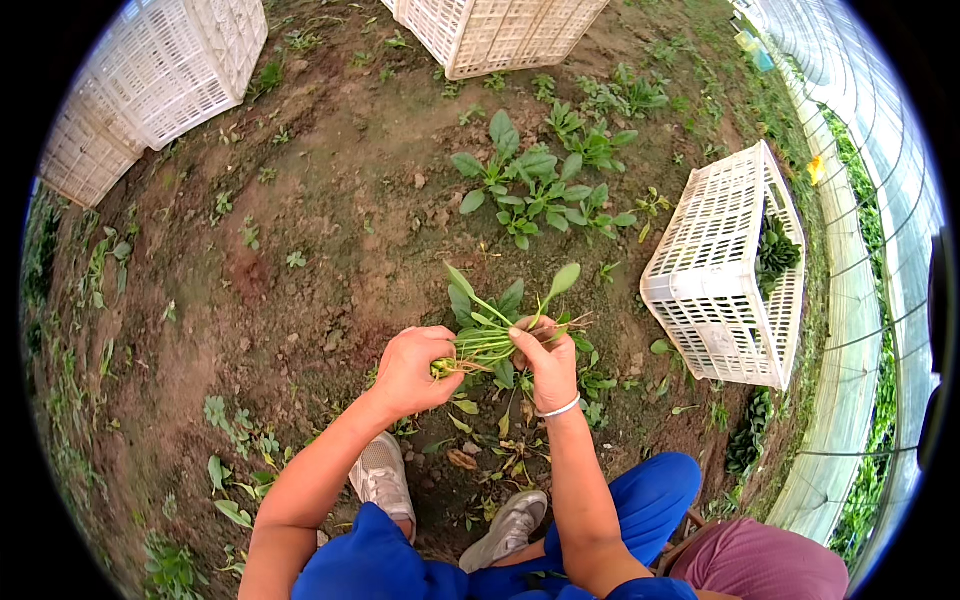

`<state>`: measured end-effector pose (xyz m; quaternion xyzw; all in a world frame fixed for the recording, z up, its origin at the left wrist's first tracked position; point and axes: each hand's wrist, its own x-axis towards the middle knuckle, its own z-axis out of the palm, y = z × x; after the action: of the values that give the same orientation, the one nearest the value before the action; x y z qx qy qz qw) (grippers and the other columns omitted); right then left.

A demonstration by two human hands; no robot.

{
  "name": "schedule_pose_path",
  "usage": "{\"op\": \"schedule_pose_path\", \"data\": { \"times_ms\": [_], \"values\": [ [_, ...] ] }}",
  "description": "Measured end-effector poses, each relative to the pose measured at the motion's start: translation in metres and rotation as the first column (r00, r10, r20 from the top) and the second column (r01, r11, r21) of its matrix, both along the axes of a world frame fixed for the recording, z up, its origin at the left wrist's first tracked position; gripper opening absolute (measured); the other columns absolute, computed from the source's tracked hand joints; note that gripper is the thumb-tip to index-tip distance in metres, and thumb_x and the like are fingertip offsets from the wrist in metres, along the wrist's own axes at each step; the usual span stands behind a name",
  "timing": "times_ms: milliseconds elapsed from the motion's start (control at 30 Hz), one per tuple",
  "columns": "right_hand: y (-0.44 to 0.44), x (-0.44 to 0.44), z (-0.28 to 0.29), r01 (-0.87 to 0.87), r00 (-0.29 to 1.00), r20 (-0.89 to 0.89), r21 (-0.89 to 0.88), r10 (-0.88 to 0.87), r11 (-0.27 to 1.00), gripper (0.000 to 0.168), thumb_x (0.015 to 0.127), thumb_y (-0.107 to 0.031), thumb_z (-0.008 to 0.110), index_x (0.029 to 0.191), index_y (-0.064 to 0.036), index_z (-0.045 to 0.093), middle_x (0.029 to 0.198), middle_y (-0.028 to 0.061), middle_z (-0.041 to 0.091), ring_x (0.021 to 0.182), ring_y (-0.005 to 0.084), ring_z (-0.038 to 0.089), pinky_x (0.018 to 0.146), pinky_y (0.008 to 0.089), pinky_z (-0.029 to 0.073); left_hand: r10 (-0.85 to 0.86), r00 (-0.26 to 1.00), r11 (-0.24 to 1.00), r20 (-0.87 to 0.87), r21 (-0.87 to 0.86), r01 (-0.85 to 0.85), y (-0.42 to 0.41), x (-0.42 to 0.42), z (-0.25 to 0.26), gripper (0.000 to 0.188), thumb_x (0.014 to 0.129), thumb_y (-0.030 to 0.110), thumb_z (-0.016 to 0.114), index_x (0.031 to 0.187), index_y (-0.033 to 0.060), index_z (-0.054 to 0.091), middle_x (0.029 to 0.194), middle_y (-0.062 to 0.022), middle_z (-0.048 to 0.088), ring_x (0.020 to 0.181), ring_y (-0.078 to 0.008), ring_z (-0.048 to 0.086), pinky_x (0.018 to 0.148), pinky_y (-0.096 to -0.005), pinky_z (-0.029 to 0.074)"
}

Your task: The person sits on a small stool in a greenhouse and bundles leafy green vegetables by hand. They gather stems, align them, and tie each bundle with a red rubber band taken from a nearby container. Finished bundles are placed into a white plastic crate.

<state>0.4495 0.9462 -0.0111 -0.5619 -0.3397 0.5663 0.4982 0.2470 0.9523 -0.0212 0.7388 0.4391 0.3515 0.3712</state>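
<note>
Between my hands, above the soil, is a small uprooted leafy green plant (484, 343), likely spinach, with pale thin stems and thin roots. My right hand (551, 364), with a silver bangle at the wrist, pinches the stems between thumb and fingers. At the left end of the bunch, my left hand (416, 371) has its thumb and fingers closed on yellow-green stems and roots; its fingertips are partly hidden. Below the hands, loose yellowed leaves (510, 457) lie on the ground between my shoes. Rooted leafy plants (536, 184) grow just beyond.
A white plastic crate (705, 262) lies at the right with dark green leafy plants (776, 255) inside. More white crates (176, 67) stand at the far left, and another (502, 34) at the top. Plastic greenhouse sheeting (847, 322) runs along the right. A maroon cloth-covered thing (757, 559) is at lower right.
</note>
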Motion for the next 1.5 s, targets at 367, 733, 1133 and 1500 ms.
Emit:
{"op": "schedule_pose_path", "data": {
  "times_ms": [367, 733, 1133, 1500],
  "values": [
    [0.003, -0.017, 0.010, -0.246, 0.682, 0.730, 0.175, 0.042, 0.953, 0.012, 0.088, -0.006, 0.060, 0.081, 0.001, 0.054, 0.061, 0.0021, 0.046, 0.055, 0.0057, 0.040, 0.049, 0.0231, 0.032, 0.043, 0.994, 0.993, 0.099, -0.110, -0.032, -0.005, -0.018, -0.006, 0.014, 0.065, 0.008, 0.065, 0.066, -0.0002, 0.054, 0.072, -0.0141, 0.055, 0.067, -0.0351, 0.056, 0.061, -0.0386, 0.045],
    [0.035, -0.025, 0.016, -0.123, 0.882, 0.470, 0.165, 0.032, 0.979, 0.039, 0.092, -0.026, 0.057, 0.123, -0.004, 0.048, 0.108, 0.0120, 0.053, 0.092, 0.0206, 0.057, 0.071, 0.0301, 0.049, 0.434, 0.799, 0.878, 0.416, -0.393, -0.273, -0.027, -0.042, -0.018, 0.020, 0.075, -0.002, 0.062, 0.061, 0.0018, 0.048, 0.066, -0.0013, 0.046, 0.060, -0.0115, 0.043, 0.055, -0.0279, 0.035],
    [0.022, -0.039, 0.013, -0.517, 0.619, 0.758, 0.194, 0.208, 0.833, 0.015, 0.076, -0.009, 0.072, 0.082, 0.003, 0.066, 0.065, 0.0094, 0.049, 0.054, 0.0212, 0.049, 0.051, 0.0308, 0.039, 0.270, 0.954, 0.932, 0.129, -0.284, -0.225, -0.016, -0.075, 0.022, 0.024, 0.080, 0.014, 0.068, 0.101, 0.0014, 0.064, 0.126, -0.0172, 0.055, 0.111, -0.0254, 0.054, 0.095, -0.0376, 0.041],
    [-0.003, -0.087, 0.019, -0.374, 0.909, 0.204, 0.018, 0.363, 0.927, 0.011, 0.082, -0.005, 0.067, 0.091, 0.002, 0.066, 0.076, 0.0053, 0.060, 0.070, 0.0107, 0.059, 0.063, 0.0234, 0.049, 0.197, 0.829, 0.479, 0.524, -0.789, 0.385, -0.018, -0.065, -0.006, 0.036, 0.083, 0.020, 0.070, 0.110, -0.0015, 0.059, 0.094, -0.0014, 0.064, 0.086, -0.0073, 0.056, 0.076, -0.0255, 0.047]
  ]
}}
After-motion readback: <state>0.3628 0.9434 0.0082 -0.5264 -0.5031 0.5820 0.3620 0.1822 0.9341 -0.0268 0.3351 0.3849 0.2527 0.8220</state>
